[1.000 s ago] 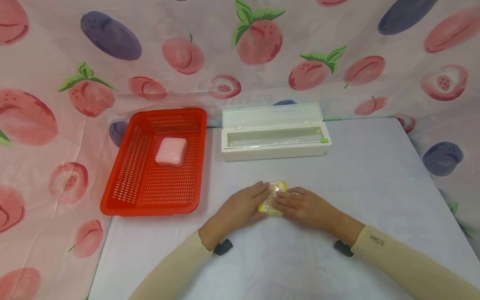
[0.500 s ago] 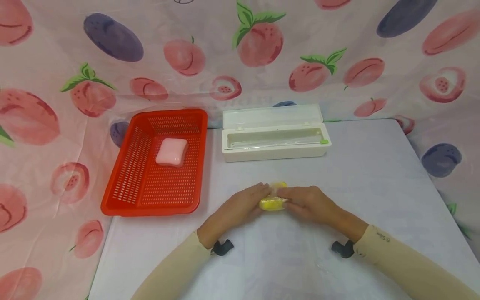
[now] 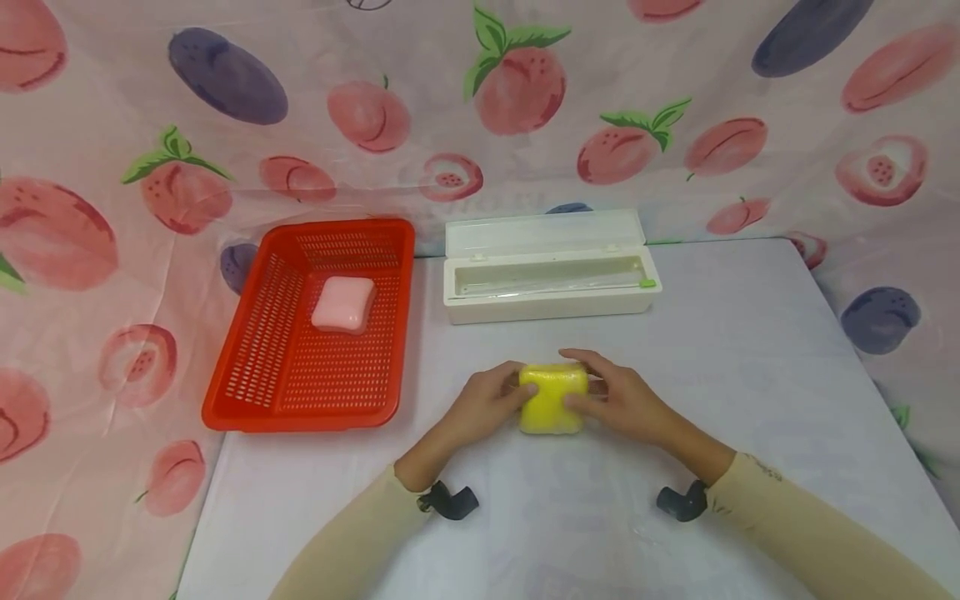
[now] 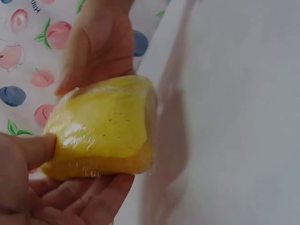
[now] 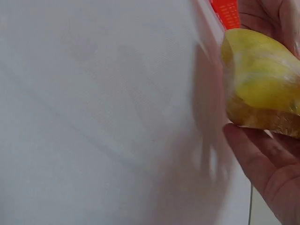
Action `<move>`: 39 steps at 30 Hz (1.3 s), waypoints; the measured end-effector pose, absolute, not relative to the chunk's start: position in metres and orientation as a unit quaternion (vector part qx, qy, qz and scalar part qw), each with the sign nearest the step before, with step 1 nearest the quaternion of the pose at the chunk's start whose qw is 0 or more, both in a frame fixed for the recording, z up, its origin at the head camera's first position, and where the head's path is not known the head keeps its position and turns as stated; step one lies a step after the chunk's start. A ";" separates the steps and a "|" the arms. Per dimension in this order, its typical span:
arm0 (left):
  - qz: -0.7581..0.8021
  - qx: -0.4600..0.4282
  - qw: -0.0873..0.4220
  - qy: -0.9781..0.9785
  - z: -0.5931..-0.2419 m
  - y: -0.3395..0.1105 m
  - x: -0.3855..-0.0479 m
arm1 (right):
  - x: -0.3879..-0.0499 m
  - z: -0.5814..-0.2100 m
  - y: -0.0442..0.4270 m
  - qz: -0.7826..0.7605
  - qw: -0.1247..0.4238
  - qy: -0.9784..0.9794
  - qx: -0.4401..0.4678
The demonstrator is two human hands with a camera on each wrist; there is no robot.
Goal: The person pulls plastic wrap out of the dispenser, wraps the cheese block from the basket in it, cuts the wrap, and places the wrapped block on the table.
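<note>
A yellow rounded-square block [image 3: 553, 408], wrapped in shiny clear film, is held between both hands above the middle of the table. My left hand [image 3: 483, 402] grips its left side, thumb across the yellow face and fingers curled underneath, as the left wrist view shows. On the other side my right hand [image 3: 626, 403] holds it with the thumb on the face and fingers behind; its index finger is raised off the far corner. Film wrinkles show on the block [image 5: 262, 75] in the right wrist view. What the block is made of cannot be told.
A red plastic basket [image 3: 390, 367] stands at the left, with a shiny pink rounded-square block [image 3: 343, 304] inside. Behind the hands lies a long white cling film dispenser [image 3: 551, 308], its lid raised and a green slider at the right end. A fruit-patterned cloth hangs behind the table.
The block has been turned over, from its glittery film-covered side to its smooth yellow face. Both hands have gone from lying over it to gripping its sides with thumbs on top.
</note>
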State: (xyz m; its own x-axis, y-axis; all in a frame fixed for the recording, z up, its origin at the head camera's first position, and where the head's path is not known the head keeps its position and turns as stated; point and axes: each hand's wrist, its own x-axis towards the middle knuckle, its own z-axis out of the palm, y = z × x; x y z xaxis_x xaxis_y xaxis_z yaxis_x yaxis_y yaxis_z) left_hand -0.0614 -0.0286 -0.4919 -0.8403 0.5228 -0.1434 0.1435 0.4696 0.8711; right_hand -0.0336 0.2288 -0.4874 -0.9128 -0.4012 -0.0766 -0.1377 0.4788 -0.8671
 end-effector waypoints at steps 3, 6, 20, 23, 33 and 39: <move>0.502 0.144 0.224 0.823 -0.491 -0.022 -0.062 | -0.033 -0.487 0.230 -0.488 0.169 0.848 -0.123; 0.517 0.107 0.238 0.816 -0.490 -0.015 -0.063 | -0.033 -0.488 0.230 -0.479 0.180 0.854 -0.088; 0.480 0.114 0.248 0.834 -0.492 -0.003 -0.063 | -0.048 -0.475 0.288 -0.500 0.265 0.822 0.065; 0.470 0.141 0.223 0.842 -0.491 -0.009 -0.059 | -0.052 -0.470 0.310 -0.500 0.263 0.823 0.067; 0.428 0.159 0.213 0.864 -0.489 -0.036 -0.049 | -0.070 -0.467 0.385 -0.500 0.234 0.829 0.095; 0.415 0.153 0.215 0.871 -0.492 -0.047 -0.046 | -0.078 -0.476 0.419 -0.496 0.234 0.830 0.104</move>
State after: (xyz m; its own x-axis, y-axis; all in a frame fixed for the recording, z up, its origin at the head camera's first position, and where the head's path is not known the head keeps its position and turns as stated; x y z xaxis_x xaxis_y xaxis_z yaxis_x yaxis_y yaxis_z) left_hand -0.0456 -0.0465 -0.4916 -0.8611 0.4444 -0.2468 0.0878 0.6082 0.7889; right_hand -0.0781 0.4192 -0.4758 -0.8685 -0.0604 -0.4919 0.4047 0.4866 -0.7743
